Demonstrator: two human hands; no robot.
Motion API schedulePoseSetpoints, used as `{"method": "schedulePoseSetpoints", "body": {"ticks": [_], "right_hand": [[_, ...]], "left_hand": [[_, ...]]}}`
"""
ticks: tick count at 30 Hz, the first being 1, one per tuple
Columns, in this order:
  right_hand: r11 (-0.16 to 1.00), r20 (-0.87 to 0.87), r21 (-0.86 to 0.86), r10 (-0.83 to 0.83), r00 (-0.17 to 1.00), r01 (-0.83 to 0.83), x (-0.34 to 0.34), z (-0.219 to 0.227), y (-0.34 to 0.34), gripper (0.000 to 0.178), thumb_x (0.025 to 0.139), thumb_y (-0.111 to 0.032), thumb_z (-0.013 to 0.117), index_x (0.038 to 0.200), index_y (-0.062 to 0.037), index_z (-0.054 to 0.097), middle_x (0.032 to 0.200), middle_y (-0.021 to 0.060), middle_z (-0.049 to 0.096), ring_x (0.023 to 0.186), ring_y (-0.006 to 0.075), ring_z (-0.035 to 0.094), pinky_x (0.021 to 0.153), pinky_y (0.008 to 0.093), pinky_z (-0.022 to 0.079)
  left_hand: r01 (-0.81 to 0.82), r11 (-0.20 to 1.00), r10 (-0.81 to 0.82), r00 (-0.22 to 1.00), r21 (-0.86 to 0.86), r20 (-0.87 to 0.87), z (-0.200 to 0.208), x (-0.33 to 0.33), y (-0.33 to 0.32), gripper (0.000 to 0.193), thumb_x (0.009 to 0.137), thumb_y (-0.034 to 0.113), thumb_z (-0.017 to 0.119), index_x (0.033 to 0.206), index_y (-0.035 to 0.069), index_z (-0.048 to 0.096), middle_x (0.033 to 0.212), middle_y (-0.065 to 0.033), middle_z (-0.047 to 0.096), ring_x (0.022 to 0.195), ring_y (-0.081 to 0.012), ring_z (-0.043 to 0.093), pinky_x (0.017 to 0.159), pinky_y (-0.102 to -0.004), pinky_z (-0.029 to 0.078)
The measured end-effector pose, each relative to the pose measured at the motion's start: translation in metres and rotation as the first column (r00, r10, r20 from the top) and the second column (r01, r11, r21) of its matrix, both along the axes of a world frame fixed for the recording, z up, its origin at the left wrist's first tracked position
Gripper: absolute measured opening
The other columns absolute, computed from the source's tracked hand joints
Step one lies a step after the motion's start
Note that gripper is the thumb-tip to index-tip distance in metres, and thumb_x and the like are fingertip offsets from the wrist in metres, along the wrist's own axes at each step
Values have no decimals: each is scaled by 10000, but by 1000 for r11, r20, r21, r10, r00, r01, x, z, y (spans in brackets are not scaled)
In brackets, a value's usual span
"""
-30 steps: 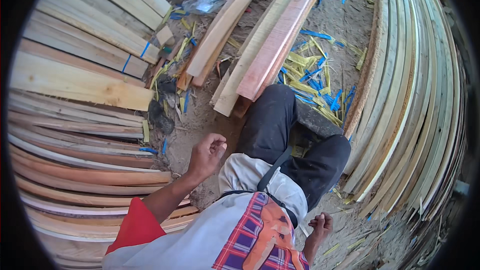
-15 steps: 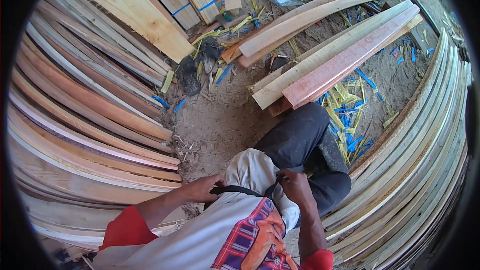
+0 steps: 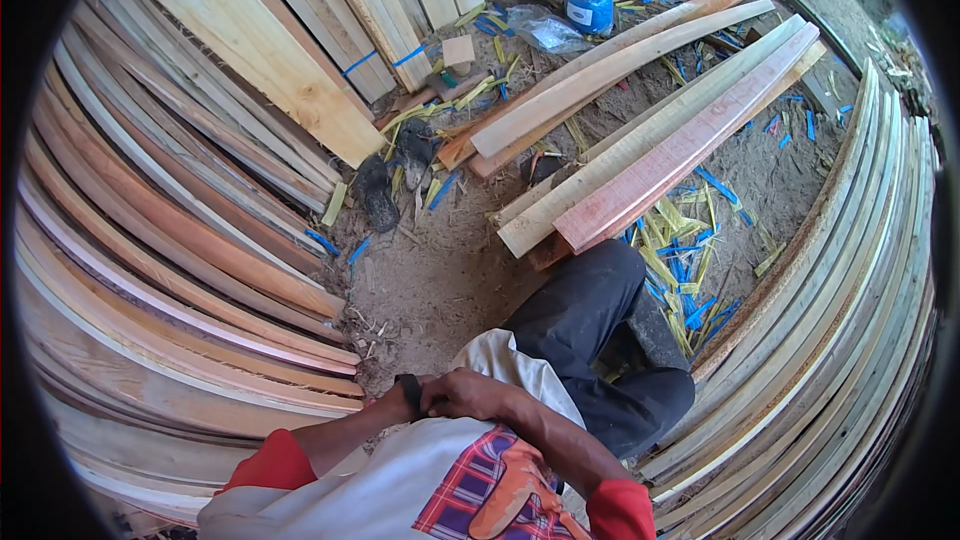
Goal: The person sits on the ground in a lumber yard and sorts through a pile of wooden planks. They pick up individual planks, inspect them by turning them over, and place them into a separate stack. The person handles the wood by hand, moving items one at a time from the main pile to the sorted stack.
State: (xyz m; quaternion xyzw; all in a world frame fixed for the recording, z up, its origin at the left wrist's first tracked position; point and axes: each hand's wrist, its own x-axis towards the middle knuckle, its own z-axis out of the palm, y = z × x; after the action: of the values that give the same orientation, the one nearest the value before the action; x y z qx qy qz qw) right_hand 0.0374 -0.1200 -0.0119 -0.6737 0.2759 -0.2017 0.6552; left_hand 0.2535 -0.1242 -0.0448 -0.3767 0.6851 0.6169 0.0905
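Note:
My right hand (image 3: 468,395) is closed, its fingertips pressed to a black strap (image 3: 409,396) that goes round my left wrist. The far end of the strap cannot be made out under those fingers. Of my left hand (image 3: 427,381) only a sliver shows past the strap; its fingers are hidden behind my right hand. Both hands are together over my lap, just above the hem of my pale grey shirt (image 3: 400,455) and a cream cloth (image 3: 512,360) that lies on my dark trousers (image 3: 575,310).
Long boards (image 3: 190,230) are stacked on my left, and another long stack (image 3: 800,340) curves along my right. Several planks (image 3: 670,130) lie ahead by my knee. Yellow and blue strap scraps (image 3: 690,270) litter the sandy ground. A blue bag (image 3: 590,8) stands farther off.
The black strap, earlier stretched between my two separated hands over my lap, is now round my left wrist. My right hand has moved left to meet it.

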Motion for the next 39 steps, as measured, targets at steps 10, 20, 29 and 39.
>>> {"method": "schedulePoseSetpoints", "body": {"ticks": [10,20,29,39], "right_hand": [[842,-442,-521,-405,800,138,23,29,8,173,791,-133,544,918,-16,540,796,162,604,822,324,641,624,406,537],[737,-463,-656,-564,684,164,21,0,20,267,798,-139,524,1012,20,524,819,153,595,681,282,650,516,351,528],[904,-299,-292,-397,868,312,-16,-2,13,325,790,-198,603,1048,-12,537,971,202,577,875,383,606,735,435,497],[-18,-719,-613,-402,-567,790,-104,-15,206,455,745,-361,687,1034,-32,561,1002,172,564,942,338,556,764,444,459]], "left_hand": [[-588,662,642,765,464,53,20,-9,-9,258,822,200,605,1037,60,578,1047,-82,596,951,-166,574,824,-304,477],[-286,824,322,947,489,11,22,-20,-44,338,740,289,677,1003,95,593,1002,-29,608,939,-127,569,852,-317,451],[-501,462,493,831,731,258,-54,-13,-54,256,810,202,641,1014,49,634,968,-73,646,859,-181,622,759,-319,501],[-95,959,106,994,-266,27,-57,-125,-161,237,799,218,658,955,40,656,806,-94,662,712,-164,629,642,-300,492]]}}
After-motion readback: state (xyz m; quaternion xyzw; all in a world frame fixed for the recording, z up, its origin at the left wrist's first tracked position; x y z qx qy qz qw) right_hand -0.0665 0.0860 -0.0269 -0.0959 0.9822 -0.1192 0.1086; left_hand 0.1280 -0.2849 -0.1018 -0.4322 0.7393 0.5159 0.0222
